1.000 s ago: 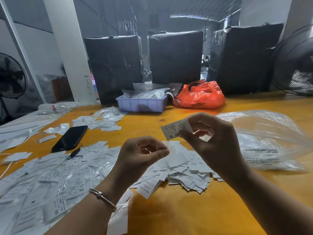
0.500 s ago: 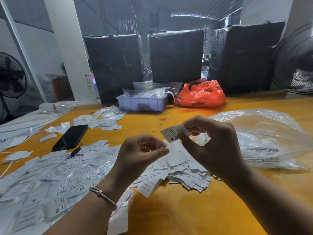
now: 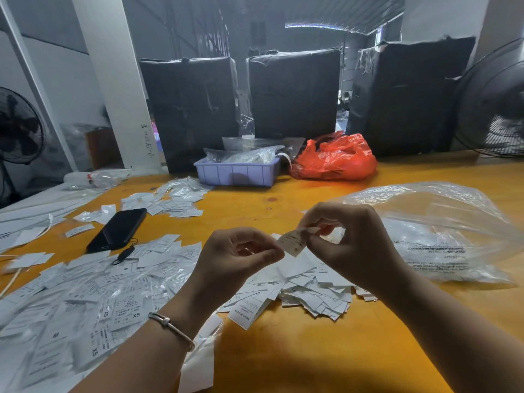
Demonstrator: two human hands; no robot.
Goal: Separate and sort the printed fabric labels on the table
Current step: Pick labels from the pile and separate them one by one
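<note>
White fabric label [image 3: 292, 243] is hanging in the air between two raised hands above the yellow table [image 3: 312, 350]. The right hand [image 3: 351, 245] is pinching its right end between thumb and fingertips, while the left hand [image 3: 241, 256], fingers curled and thumb pressed to forefinger, is meeting its left edge; whether it is actually gripping the label cannot be told. Directly beneath the hands a heap of loose labels [image 3: 309, 290] is lying on the table. At 9 o'clock from that heap, bagged labels marked XS and M [image 3: 85, 307] are spreading toward the table's near-left corner. A black phone [image 3: 117, 229] is resting at 10 o'clock, a lilac tray [image 3: 236, 173] and an orange-red bag [image 3: 334, 160] at 12, and a clear plastic bag [image 3: 442, 231] at 3 o'clock.
</note>
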